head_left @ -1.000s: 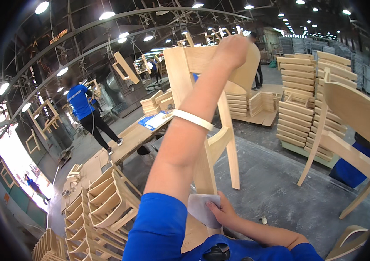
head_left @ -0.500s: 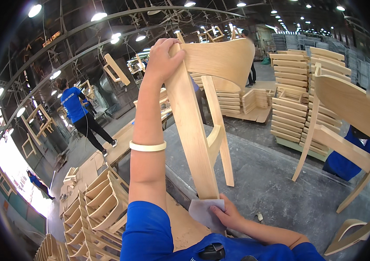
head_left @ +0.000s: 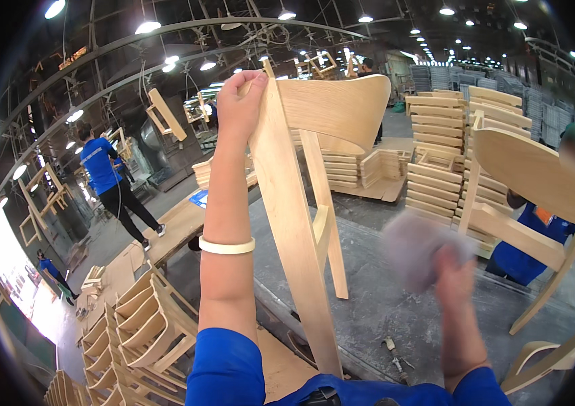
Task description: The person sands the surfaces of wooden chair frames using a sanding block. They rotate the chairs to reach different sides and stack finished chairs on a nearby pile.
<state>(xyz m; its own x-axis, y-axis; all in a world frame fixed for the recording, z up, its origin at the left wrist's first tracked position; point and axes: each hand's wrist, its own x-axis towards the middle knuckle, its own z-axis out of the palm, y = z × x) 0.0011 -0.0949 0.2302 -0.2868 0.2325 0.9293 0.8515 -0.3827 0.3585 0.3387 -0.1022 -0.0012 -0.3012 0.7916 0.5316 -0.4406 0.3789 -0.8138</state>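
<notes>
Stacked chair frames (head_left: 135,325) sit at lower left. The left hand (head_left: 239,103) clamps the top of the wooden chair (head_left: 301,203) — upright on the grey workbench (head_left: 382,298), near its front edge. The right hand (head_left: 453,271) — blurred — grips a grey cloth (head_left: 412,247).
</notes>
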